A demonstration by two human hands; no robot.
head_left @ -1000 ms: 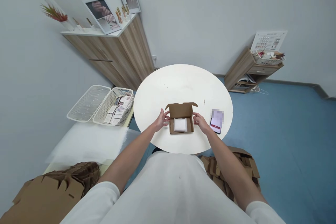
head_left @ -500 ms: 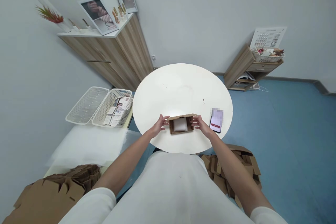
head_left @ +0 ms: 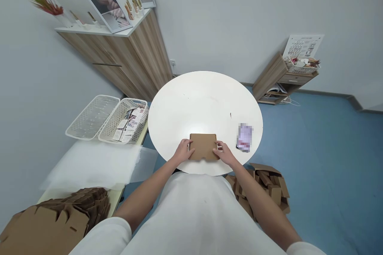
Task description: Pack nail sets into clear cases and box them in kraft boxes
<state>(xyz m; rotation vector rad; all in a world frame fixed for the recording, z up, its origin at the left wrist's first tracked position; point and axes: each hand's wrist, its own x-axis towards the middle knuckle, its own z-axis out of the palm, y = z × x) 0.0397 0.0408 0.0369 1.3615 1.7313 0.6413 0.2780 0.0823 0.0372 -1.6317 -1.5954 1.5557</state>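
Observation:
A small brown cardboard box (head_left: 203, 146) lies on the white round table (head_left: 200, 99) near its front edge, its lid folded down over the top. My left hand (head_left: 183, 151) grips the box's left side, thumb on the lid and fingers along the edge. On the opposite side my right hand (head_left: 224, 153) holds the box the same way. The lid hides whatever is inside. To the right of my right hand lies a phone (head_left: 244, 138), its screen blurred out.
Left of the table are white baskets, one holding printed cards (head_left: 130, 123), sheets of translucent wrap (head_left: 95, 163) and stacked flat cardboard (head_left: 50, 227). Folded boxes (head_left: 269, 187) sit low at the right. A wooden cabinet (head_left: 119, 55) and a small shelf unit (head_left: 278, 79) stand behind.
The box's lid has come down toward me and now covers the white wrapped item that showed inside. Both hands have moved from the raised lid to the box's sides.

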